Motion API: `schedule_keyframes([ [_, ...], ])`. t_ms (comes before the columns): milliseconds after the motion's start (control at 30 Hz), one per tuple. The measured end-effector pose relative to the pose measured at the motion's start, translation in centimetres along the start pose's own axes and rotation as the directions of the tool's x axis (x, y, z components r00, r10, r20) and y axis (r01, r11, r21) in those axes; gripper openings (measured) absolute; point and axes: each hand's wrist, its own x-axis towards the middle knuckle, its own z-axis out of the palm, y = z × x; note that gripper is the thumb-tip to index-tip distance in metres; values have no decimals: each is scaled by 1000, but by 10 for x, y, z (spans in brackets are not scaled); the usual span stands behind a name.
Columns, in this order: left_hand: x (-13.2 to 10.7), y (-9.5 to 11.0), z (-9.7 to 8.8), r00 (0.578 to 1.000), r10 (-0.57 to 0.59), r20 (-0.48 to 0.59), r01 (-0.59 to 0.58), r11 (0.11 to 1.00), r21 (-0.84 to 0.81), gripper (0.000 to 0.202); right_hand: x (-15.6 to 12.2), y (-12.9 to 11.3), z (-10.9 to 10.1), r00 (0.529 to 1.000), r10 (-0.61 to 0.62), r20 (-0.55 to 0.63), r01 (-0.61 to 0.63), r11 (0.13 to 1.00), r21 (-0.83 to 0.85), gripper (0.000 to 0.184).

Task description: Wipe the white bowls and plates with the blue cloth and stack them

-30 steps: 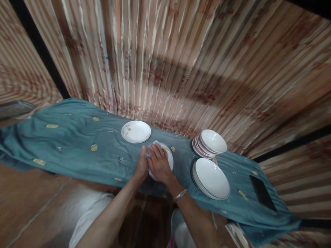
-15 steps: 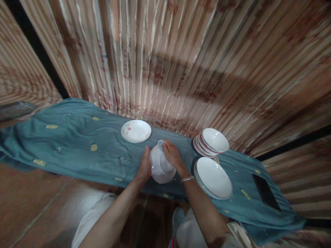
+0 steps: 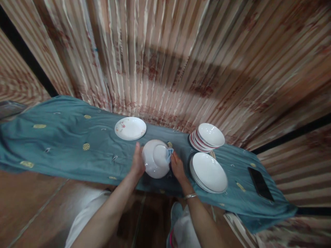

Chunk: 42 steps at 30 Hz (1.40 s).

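A white bowl is turned upside down, its base facing me, over the blue-green cloth. My left hand grips its left rim. My right hand is closed on a small light-blue rag pressed against the bowl's right side. A metal bangle sits on my right wrist.
A flowered white plate lies behind the bowl. To the right stand a stack of red-rimmed bowls and a stack of white plates. A black phone lies near the cloth's right end. A striped curtain hangs behind.
The bowl was lifted and flipped from lying face up to base up. My right hand with the rag slid from the bowl's inside to its right outer side.
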Motion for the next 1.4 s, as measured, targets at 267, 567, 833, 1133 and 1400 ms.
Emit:
schedule_keyframes([
  [267,16,3,-2,995,39,-88,-41,999,-15,66,-40,-14,-3,979,-202,2,199,963,-182,48],
  [567,25,0,-10,991,12,-132,-15,1000,-25,62,-75,-29,-9,964,-245,100,264,911,-317,48],
  [833,19,-12,-19,995,-51,-85,52,999,9,61,-100,-39,-15,890,-377,258,452,810,-374,61],
  [1133,8,-35,-15,986,-166,29,166,986,29,62,-101,-44,-20,837,-422,349,544,705,-454,55],
  [1400,-3,-32,-10,980,-189,65,186,981,55,65,-91,-57,-11,785,-484,386,619,627,-472,49],
])
